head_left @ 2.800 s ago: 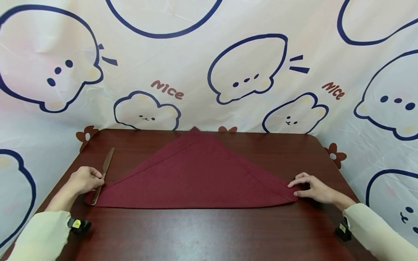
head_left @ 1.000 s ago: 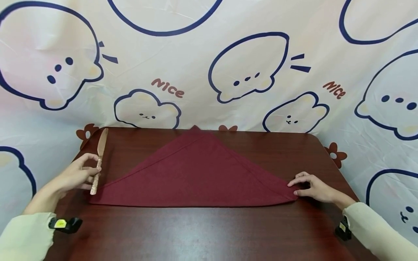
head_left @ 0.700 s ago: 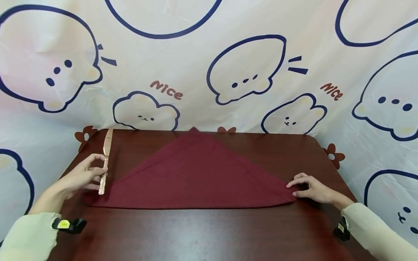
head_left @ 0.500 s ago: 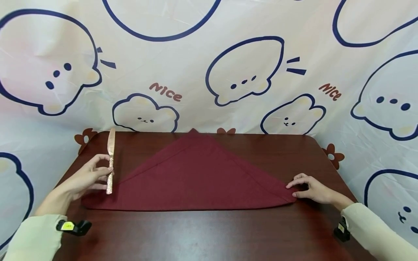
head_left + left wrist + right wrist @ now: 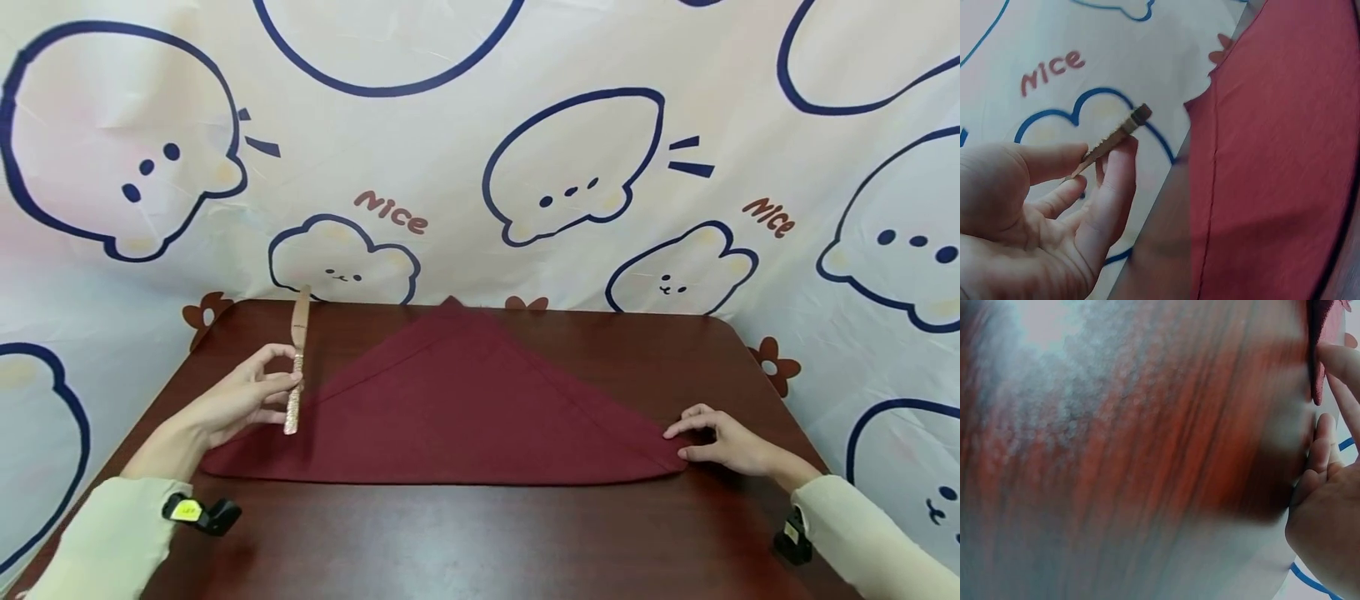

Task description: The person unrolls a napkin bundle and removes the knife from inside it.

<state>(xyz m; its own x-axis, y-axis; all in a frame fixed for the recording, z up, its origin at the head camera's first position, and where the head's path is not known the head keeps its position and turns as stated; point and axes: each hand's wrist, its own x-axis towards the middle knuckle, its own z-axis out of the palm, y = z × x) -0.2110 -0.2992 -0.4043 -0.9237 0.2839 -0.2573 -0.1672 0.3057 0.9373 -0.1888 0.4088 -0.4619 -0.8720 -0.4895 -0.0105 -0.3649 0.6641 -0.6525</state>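
Observation:
My left hand [image 5: 240, 398] pinches a gold-coloured table knife [image 5: 300, 323] by its textured handle, between thumb and fingers. The knife stands nearly upright in the head view, its blade pointing away, and its shadow falls on the cloth. In the left wrist view the handle end of the knife [image 5: 1113, 139] juts out past the fingers. Below lies a dark red cloth [image 5: 465, 408], folded into a triangle with its peak at the far table edge. At the cloth's right corner, my right hand [image 5: 726, 443] rests with thumb and forefinger spread apart, fingertips on the fabric.
A glossy brown wooden table [image 5: 480, 542] carries the cloth, its bare front part shining under the light. Behind and at both sides hangs a pale curtain [image 5: 442, 150] with cartoon outlines, close against the table's far edge. Each wrist wears a small black camera [image 5: 201, 513].
The left hand has taken the knife up from the cloth's left corner and carried it rightward, over the cloth's left part. The right hand stays at its corner.

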